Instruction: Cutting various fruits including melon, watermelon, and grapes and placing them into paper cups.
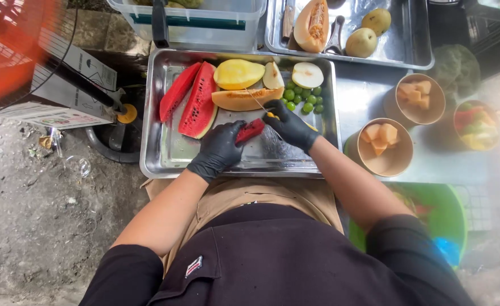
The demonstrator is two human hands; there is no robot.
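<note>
Both hands wore black gloves and worked over the near half of a steel tray (165,153). Left hand (219,148) was curled around a small red watermelon piece (250,130), pinching it just above the tray floor. Right hand (288,126) was closed on a yellow-handled knife (270,115), thin blade angled up-left over the fruit; the hand touched the watermelon piece's right end. Farther back in the same tray: two watermelon wedges (193,102), a yellow melon chunk (237,73), an orange cantaloupe slice (244,98), two pear halves (306,75), green grapes (302,97). Right of the tray, paper cups with cantaloupe cubes (380,139), another cup (417,93) behind. Far tray (414,51) held a halved cantaloupe (312,24) and two whole pears (369,33).
</note>
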